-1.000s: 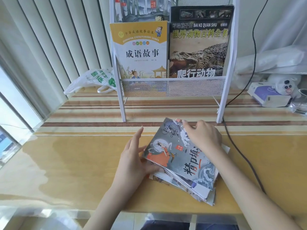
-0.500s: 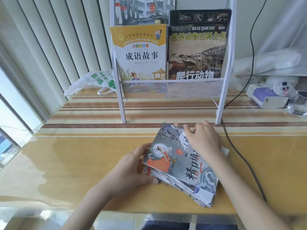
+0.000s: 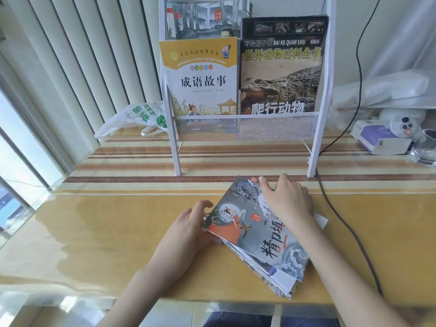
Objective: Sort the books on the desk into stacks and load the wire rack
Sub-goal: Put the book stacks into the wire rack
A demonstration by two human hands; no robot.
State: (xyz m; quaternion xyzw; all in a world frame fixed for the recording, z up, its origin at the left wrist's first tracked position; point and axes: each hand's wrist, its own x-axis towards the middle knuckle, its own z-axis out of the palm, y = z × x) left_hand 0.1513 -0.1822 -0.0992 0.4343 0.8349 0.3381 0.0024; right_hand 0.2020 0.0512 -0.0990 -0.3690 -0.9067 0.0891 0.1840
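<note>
Both grips hold the stack of books [image 3: 257,244]: left hand [image 3: 188,230] curled round its left edge, right hand [image 3: 286,199] pressing curled fingers on its far corner. Wire rack [image 3: 245,128] stands behind on the desk [image 3: 106,232], holding upright books. Stack: thin booklets, grey illustrated cover uppermost, lying skewed between the hands
</note>
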